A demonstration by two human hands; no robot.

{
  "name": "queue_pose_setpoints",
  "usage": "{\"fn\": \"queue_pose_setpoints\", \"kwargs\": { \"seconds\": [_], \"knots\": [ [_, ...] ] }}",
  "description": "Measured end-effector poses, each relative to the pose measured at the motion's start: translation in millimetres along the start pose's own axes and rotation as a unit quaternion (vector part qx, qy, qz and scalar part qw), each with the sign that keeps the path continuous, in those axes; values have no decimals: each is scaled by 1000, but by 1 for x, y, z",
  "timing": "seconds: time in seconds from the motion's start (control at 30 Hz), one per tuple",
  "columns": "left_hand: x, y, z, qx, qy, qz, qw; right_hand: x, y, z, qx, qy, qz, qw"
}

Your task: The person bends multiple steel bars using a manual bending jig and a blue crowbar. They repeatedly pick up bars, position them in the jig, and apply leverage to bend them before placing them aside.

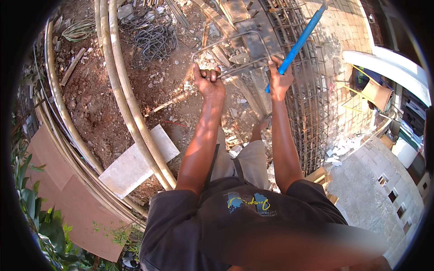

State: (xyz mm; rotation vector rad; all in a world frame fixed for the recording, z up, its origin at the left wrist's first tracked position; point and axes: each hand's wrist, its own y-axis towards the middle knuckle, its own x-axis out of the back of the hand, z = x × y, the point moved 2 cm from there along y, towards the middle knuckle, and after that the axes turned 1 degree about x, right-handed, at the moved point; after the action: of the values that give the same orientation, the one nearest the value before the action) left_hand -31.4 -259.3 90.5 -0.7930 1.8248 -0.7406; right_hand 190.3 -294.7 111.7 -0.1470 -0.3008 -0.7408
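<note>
The left hand [209,80] is clenched around a bent steel rod [235,38] — its loop lies over the far worktop [253,27]. The right hand [279,79] grips a blue pipe [302,37] slanting up to the far right, beside a rebar cage [307,104].

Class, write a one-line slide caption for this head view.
Left hand grips a bent steel rod; right hand holds a blue pipe.

Bare dirt [104,99] left of the left hand [209,81] lies open; a rebar cage [307,104] crowds the right hand [279,81].

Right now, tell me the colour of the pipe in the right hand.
Blue; the pipe in the right hand shows in the head view.
</note>
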Motion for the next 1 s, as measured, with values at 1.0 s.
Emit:
{"fn": "queue_pose_setpoints", "kwargs": {
  "seconds": [1.0],
  "knots": [
    [-24, 91, -36, -35, 338, -46, 939, 262, 117, -11, -81, -458, 348, 814]
  ]
}}
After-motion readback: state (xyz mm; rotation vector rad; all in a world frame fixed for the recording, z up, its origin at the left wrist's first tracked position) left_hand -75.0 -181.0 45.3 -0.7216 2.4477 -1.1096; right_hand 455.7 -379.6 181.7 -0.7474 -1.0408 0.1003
